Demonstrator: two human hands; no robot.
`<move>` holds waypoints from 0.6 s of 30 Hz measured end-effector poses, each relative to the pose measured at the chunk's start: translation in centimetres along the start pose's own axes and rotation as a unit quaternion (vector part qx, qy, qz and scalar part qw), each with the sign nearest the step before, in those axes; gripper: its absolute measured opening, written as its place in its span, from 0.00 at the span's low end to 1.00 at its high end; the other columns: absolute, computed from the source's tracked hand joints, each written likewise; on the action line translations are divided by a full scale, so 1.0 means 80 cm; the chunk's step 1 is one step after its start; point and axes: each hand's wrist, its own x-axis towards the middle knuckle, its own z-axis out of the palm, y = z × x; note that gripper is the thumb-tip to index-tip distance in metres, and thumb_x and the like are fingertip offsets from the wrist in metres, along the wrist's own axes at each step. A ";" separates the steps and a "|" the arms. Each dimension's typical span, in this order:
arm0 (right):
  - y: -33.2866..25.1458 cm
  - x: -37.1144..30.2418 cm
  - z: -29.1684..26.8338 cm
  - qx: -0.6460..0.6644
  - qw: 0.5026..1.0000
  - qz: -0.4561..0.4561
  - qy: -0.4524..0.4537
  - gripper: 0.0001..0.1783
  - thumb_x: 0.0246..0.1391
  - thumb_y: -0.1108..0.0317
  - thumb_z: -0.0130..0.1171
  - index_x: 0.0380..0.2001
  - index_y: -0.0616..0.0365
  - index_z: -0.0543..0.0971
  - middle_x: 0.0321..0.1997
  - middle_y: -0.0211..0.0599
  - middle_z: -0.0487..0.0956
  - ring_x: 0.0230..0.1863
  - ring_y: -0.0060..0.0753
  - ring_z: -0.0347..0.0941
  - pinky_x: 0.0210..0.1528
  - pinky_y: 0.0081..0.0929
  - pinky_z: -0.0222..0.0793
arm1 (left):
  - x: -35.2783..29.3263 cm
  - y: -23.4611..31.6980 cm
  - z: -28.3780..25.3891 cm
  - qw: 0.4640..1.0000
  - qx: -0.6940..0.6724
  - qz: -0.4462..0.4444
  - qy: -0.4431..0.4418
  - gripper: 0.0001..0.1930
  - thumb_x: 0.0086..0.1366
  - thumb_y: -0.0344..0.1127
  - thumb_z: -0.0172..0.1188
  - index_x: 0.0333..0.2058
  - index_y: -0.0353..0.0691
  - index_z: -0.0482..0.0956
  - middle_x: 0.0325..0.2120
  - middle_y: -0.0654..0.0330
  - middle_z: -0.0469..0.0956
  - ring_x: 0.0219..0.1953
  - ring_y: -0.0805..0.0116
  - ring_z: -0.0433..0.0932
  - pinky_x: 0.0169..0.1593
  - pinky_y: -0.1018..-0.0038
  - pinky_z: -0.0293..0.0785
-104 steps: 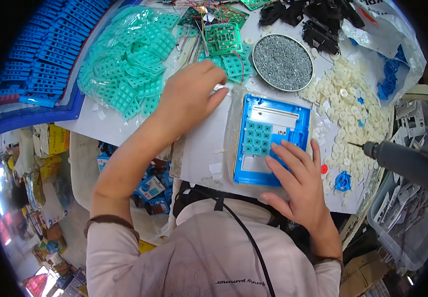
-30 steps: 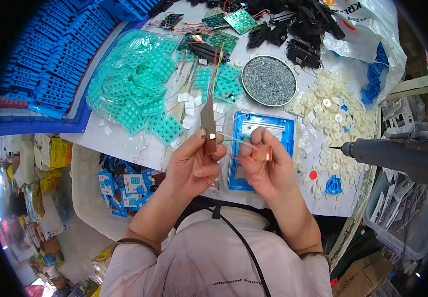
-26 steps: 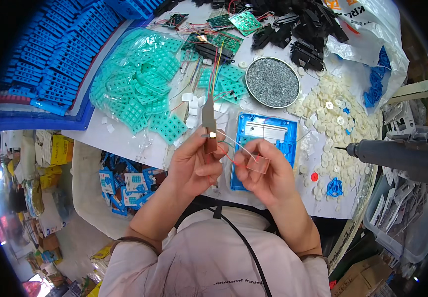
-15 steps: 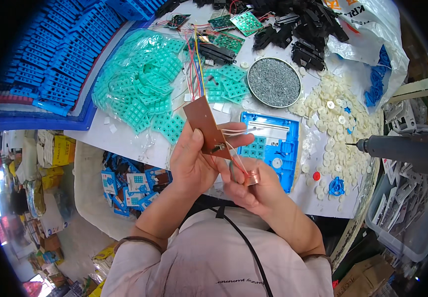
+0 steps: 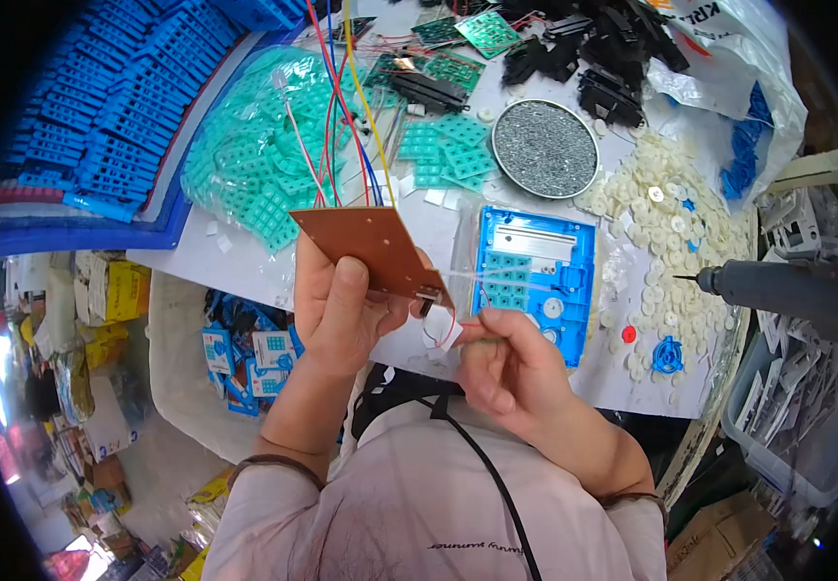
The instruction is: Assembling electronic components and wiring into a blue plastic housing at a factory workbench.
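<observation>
My left hand [image 5: 337,315] grips a brown circuit board [image 5: 366,247], thumb on its bare face and fingers behind. Red, blue and yellow wires [image 5: 353,107] rise from its far edge. A small metal-and-black part sits at its near right corner, with thin wires trailing off it. Just right of that corner, my right hand [image 5: 511,363] has its fingers curled and pressed together; what they hold is hidden. A small white square [image 5: 442,327] shows between the hands, a thin red wire across it. Beyond my right hand lies an open blue plastic casing [image 5: 579,281] with a green button pad [image 5: 506,281] inside.
A round tin of screws [image 5: 545,145] stands behind the casing. White discs [image 5: 666,232] spread at right, beside a dark electric screwdriver [image 5: 768,288]. Green pads [image 5: 264,145] in clear plastic and stacked blue casings [image 5: 138,87] lie left. Black parts and green boards lie at the back.
My left hand has moved left and turned the board flatter. My right hand has shifted slightly right, away from it; the coppery disc seen at its fingers no longer shows.
</observation>
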 end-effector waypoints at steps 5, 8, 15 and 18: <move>0.007 -0.003 0.009 -0.069 0.987 0.142 0.014 0.28 0.69 0.56 0.41 0.37 0.71 0.83 0.17 0.44 0.79 0.14 0.28 0.72 0.16 0.21 0.63 | -0.004 -0.005 0.006 0.997 0.042 0.053 0.041 0.17 0.78 0.40 0.47 0.54 0.34 0.57 0.39 0.42 0.80 0.27 0.68 0.79 0.19 0.82 0.68; 0.011 0.001 0.003 -0.066 0.976 0.184 -0.098 0.28 0.68 0.58 0.42 0.34 0.74 0.83 0.20 0.48 0.81 0.14 0.31 0.73 0.17 0.22 0.66 | -0.012 -0.015 0.018 0.991 0.089 0.083 0.051 0.13 0.78 0.34 0.46 0.53 0.32 0.58 0.40 0.42 0.80 0.30 0.67 0.81 0.21 0.81 0.71; -0.021 -0.022 -0.019 0.011 0.953 -0.113 -0.282 0.31 0.71 0.56 0.36 0.35 0.72 0.82 0.17 0.46 0.77 0.13 0.32 0.67 0.18 0.25 0.64 | -0.022 -0.014 0.012 0.988 0.125 0.088 0.020 0.13 0.76 0.29 0.48 0.54 0.33 0.59 0.43 0.43 0.78 0.39 0.61 0.84 0.26 0.78 0.77; -0.041 -0.028 -0.038 0.053 0.952 -0.143 -0.265 0.34 0.72 0.52 0.30 0.42 0.70 0.81 0.14 0.41 0.73 0.15 0.29 0.65 0.18 0.26 0.60 | -0.021 -0.010 0.011 0.983 0.146 0.114 0.003 0.12 0.76 0.28 0.46 0.53 0.38 0.57 0.41 0.44 0.77 0.33 0.56 0.84 0.22 0.79 0.77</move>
